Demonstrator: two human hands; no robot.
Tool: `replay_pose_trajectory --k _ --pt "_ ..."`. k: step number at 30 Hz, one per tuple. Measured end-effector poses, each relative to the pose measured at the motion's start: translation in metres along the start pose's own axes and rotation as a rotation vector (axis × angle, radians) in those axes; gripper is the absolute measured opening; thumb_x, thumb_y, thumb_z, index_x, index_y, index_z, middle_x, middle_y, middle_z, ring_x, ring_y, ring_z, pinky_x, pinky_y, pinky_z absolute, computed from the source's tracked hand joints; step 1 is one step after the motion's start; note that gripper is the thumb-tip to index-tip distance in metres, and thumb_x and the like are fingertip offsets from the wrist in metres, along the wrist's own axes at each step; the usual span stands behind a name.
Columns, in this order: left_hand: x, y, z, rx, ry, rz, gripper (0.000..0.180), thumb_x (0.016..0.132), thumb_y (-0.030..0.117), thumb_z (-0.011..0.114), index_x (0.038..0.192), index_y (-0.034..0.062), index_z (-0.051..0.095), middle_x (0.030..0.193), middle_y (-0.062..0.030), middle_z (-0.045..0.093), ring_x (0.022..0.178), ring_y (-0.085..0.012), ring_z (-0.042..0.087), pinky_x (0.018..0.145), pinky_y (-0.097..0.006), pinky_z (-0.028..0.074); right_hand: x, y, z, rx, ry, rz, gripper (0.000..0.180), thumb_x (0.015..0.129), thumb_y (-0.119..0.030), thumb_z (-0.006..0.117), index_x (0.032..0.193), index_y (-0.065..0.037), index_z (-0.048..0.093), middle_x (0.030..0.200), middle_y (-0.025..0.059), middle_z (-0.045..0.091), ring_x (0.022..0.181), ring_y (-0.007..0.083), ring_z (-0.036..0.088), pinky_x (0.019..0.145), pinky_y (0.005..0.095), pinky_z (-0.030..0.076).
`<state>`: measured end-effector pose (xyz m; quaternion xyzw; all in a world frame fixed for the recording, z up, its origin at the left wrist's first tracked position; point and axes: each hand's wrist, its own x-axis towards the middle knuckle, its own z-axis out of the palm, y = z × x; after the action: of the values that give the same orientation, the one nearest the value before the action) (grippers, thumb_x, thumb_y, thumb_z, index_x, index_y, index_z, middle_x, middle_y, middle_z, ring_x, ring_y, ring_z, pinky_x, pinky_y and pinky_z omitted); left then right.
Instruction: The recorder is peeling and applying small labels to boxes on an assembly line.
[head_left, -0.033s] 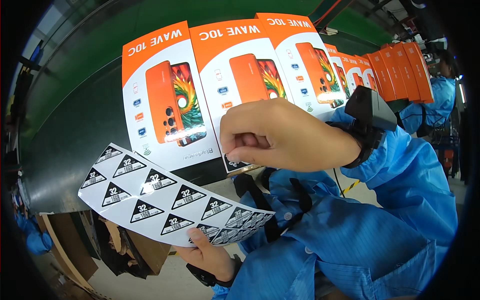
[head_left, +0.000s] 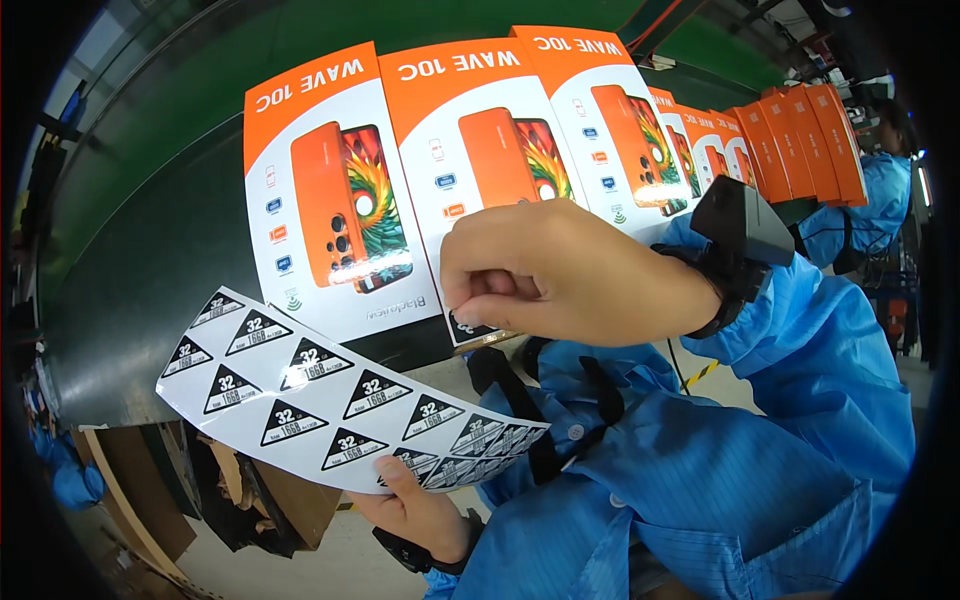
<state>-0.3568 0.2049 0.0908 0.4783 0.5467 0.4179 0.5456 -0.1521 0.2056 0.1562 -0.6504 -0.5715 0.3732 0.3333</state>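
My left hand (head_left: 415, 515) holds the lower edge of a white sticker sheet (head_left: 300, 390) with several black triangular stickers on it. My right hand (head_left: 560, 270) is above the sheet, its thumb and forefinger pinched on one black triangular sticker (head_left: 466, 327) at the near corner of the middle phone box (head_left: 480, 140). That white and orange box lies flat between two like boxes, one to the left (head_left: 330, 200) and one to the right (head_left: 610, 120). A black device (head_left: 745, 235) is strapped to my right wrist.
The boxes lie in a row on a dark green conveyor belt (head_left: 160, 260), with several more boxes (head_left: 790, 140) farther right. A person in a blue coat (head_left: 880, 190) stands at the far right. Brown cardboard cartons (head_left: 140, 480) sit below the belt at lower left.
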Motion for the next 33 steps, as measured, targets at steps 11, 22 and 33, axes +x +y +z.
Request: replay_pose_trajectory --k 11,22,33 --pt "-0.005 -0.009 0.002 -0.045 -0.009 -0.003 0.036 0.085 0.020 0.043 0.110 -0.0049 0.037 0.096 -0.0154 0.050 0.081 -0.0155 0.053 0.071 -0.025 0.044 -0.010 0.017 0.003 -0.553 0.253 -0.107 0.032 0.071 -0.020 0.058 0.092 -0.002 0.042 0.077 0.0139 0.052 0.072 0.0286 0.054 0.054 0.0366 0.043" --pt "-0.016 -0.022 -0.020 -0.024 0.352 0.116 0.053 0.085 0.033 0.038 0.119 -0.0072 0.029 0.112 -0.0194 0.041 0.098 -0.0209 0.044 0.080 -0.032 0.038 -0.041 -0.039 0.070 -0.333 0.266 -0.636 0.024 0.065 -0.010 0.058 0.088 -0.004 0.054 0.082 0.0094 0.051 0.070 0.0216 0.051 0.060 0.0298 0.043" --pt "-0.023 0.033 -0.006 0.214 -0.080 0.218 0.028 0.086 0.016 0.034 0.095 -0.0083 0.046 0.092 -0.0153 0.054 0.076 -0.0176 0.054 0.064 -0.025 0.044 -0.036 -0.022 0.065 -0.046 0.163 -0.502 0.023 0.067 -0.010 0.058 0.087 -0.001 0.050 0.088 0.0109 0.046 0.080 0.0260 0.049 0.065 0.0314 0.042"
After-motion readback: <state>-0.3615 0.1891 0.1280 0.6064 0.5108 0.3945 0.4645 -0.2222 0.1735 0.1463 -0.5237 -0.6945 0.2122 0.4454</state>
